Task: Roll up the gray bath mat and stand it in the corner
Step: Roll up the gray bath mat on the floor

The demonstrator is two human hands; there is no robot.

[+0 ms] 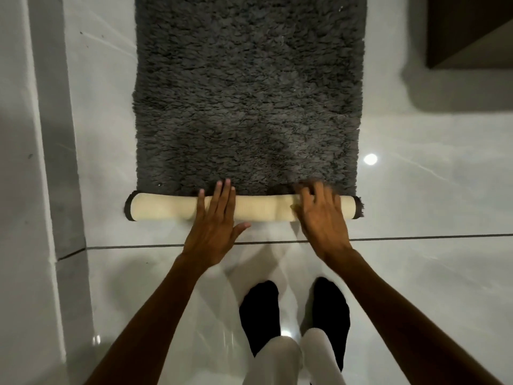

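Note:
A shaggy dark gray bath mat point(249, 93) lies flat on the glossy white tile floor and runs away from me past the top of the view. Its near end is wound into a thin roll point(163, 207) that shows the cream backing, with dark fringe at both ends. My left hand point(215, 222) lies flat on the roll left of its middle, fingers spread. My right hand point(322, 215) presses on the roll's right part, its fingers curled over the far side and slightly blurred.
A white wall point(25, 162) with a gray skirting strip stands along the left. A dark brown cabinet point(472, 31) sits at the top right. My feet in black socks point(261, 315) stand just behind the roll, past a dark grout line point(416, 237).

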